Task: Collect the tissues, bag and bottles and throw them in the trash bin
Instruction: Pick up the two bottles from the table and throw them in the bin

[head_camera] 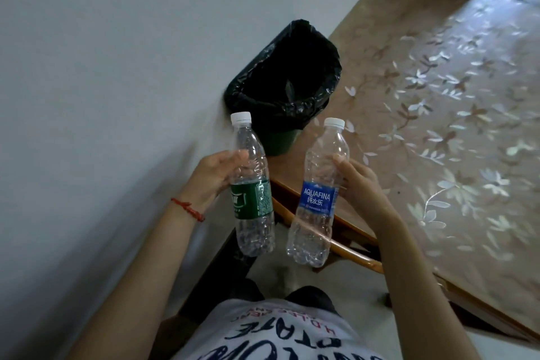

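Left hand (pixel 214 175) gripped the green-labelled bottle (pixel 252 184), right hand (pixel 361 181) the Aquafina bottle (pixel 317 196); thrown together, one could bounce off the trash bin (pixel 292 67) rim.

table w/ floral cloth (pixel 438 126) right | grey wall (pixel 102 52) left | red wrist cord (pixel 188 209) | white printed tee (pixel 277 336), text unclear

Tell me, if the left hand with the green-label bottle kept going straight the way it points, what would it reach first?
Most likely the trash bin. The left hand holds the green-label bottle with its cap aimed up toward the bin's black liner, and nothing shows between them. Depth is hard to judge from this view.
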Demonstrator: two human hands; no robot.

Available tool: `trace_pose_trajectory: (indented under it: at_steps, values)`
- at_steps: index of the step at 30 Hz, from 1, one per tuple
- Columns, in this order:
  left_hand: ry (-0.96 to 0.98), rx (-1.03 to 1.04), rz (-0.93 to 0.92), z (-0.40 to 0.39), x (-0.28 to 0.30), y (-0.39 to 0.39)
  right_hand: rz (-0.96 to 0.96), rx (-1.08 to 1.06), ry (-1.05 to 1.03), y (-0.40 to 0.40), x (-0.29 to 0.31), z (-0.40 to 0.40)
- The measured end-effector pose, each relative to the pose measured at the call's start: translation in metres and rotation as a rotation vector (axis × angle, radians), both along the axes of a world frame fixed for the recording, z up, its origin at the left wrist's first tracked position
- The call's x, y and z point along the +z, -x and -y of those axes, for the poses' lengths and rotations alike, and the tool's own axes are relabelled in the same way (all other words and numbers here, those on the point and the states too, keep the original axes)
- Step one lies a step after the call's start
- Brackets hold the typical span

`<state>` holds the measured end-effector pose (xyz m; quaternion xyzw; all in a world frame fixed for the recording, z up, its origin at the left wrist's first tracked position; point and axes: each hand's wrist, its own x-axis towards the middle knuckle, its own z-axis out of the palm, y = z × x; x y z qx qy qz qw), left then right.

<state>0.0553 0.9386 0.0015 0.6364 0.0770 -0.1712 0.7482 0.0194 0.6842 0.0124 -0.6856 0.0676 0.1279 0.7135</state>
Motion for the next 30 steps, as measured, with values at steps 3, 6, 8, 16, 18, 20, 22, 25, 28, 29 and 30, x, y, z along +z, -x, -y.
trace_pose_trajectory:
  at_steps: [3,6,8,16,18,20,22,25,28,29,30]
  values:
    - [-0.022,-0.031,0.003,0.003,0.000,-0.006,0.017,-0.021,0.012,-0.004,0.000,0.004]
    - [-0.018,-0.042,0.006,0.003,0.000,-0.011,0.041,-0.042,0.028,-0.014,0.005,0.009]
    - [-0.010,-0.040,0.007,0.002,0.000,-0.014,0.059,-0.060,0.034,-0.024,0.010,0.014]
    - [0.028,0.013,-0.007,0.002,0.001,-0.021,0.133,-0.124,-0.029,-0.075,0.042,0.018]
    - [0.033,0.029,-0.006,0.003,0.002,-0.021,0.137,-0.147,-0.053,-0.092,0.052,0.017]
    - [0.028,0.046,0.003,0.004,0.002,-0.022,0.139,-0.167,-0.067,-0.108,0.060,0.015]
    - [0.020,0.060,0.013,0.003,0.003,-0.023,0.139,-0.207,-0.099,-0.124,0.068,0.012]
    - [0.013,0.079,0.015,0.002,0.002,-0.025,0.146,-0.271,-0.137,-0.146,0.078,0.005]
    - [0.012,0.094,0.011,0.003,0.002,-0.026,0.153,-0.332,-0.153,-0.164,0.085,-0.005]
    - [0.008,0.100,0.012,0.002,0.002,-0.027,0.154,-0.351,-0.153,-0.169,0.086,-0.008]
    - [0.006,0.106,0.013,0.002,0.002,-0.027,0.158,-0.366,-0.146,-0.174,0.087,-0.011]
